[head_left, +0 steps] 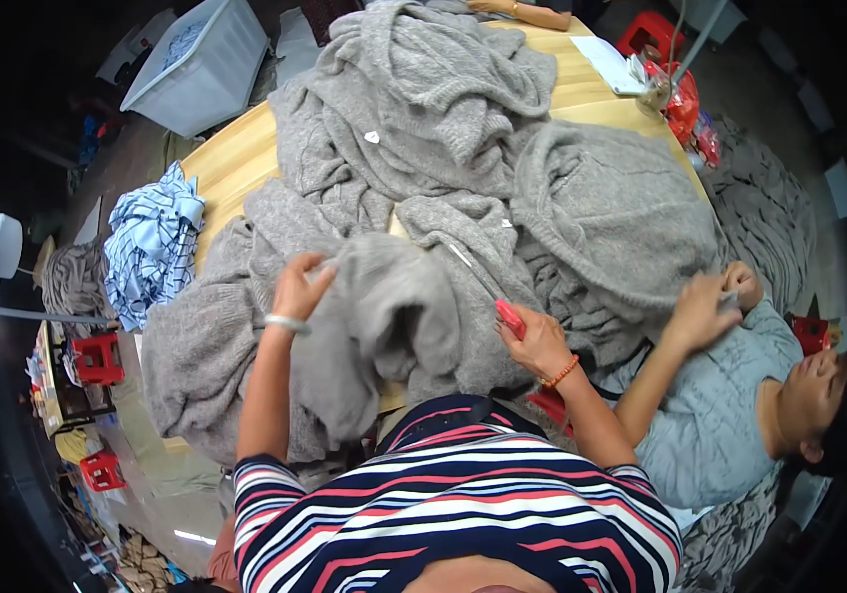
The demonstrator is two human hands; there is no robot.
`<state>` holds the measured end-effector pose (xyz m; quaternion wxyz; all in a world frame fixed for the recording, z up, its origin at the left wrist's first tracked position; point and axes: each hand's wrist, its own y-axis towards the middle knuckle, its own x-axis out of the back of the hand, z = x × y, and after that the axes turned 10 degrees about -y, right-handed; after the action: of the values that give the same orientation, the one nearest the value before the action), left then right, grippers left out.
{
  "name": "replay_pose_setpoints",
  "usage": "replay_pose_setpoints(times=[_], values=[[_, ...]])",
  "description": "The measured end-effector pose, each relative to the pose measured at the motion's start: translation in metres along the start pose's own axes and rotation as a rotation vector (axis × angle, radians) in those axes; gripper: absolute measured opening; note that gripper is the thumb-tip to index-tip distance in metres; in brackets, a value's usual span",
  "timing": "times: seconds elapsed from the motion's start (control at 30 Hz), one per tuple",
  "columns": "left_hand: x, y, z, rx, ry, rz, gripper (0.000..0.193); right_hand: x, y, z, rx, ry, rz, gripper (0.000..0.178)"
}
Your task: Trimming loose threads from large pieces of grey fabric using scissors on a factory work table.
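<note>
My left hand (297,294), with a pale bangle at the wrist, is beside a grey knit garment (399,306). Its thumb and fingers are apart, and I see nothing between them. That garment is smeared by motion and shows a dark opening facing me. In my right hand (539,346), a beaded bracelet at the wrist, I grip a red-handled tool (510,318). Its long thin metal end points away to the far left, above another grey knit piece (483,232). Whether it is scissors or another tool cannot be made out.
More grey knits (423,89) heap across the wooden table (245,148). A blue checked cloth bundle (155,242) lies at the left edge. Beyond stands a white bin (211,74). At right, close by, a co-worker (710,395) handles a large grey knit (611,208). Red stools (97,358) stand left.
</note>
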<state>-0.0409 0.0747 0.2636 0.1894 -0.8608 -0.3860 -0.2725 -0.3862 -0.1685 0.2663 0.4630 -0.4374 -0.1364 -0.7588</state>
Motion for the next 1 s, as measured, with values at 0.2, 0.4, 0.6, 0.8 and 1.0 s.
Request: replay_pose_setpoints(times=[0.2, 0.4, 0.6, 0.8, 1.0], values=[[-0.062, 0.088, 0.102, 0.078, 0.223, -0.656, 0.113, 0.0, -0.002, 0.0, -0.075, -0.057, 0.021, 0.026], [-0.05, 0.131, 0.157, 0.347, 0.129, -0.547, 0.097, -0.006, 0.005, 0.009, -0.041, -0.072, 0.001, 0.025], [-0.022, 0.021, 0.014, 0.181, -0.53, 0.212, 0.032, -0.014, 0.001, -0.009, -0.101, 0.017, -0.035, 0.027], [-0.044, -0.071, -0.052, -0.187, -0.243, 0.98, 0.049, -0.02, 0.016, -0.003, -0.058, 0.019, 0.016, 0.023], [-0.052, -0.03, -0.062, -0.181, -0.284, 0.463, 0.043, -0.022, 0.024, 0.005, 0.003, -0.046, 0.019, 0.025]])
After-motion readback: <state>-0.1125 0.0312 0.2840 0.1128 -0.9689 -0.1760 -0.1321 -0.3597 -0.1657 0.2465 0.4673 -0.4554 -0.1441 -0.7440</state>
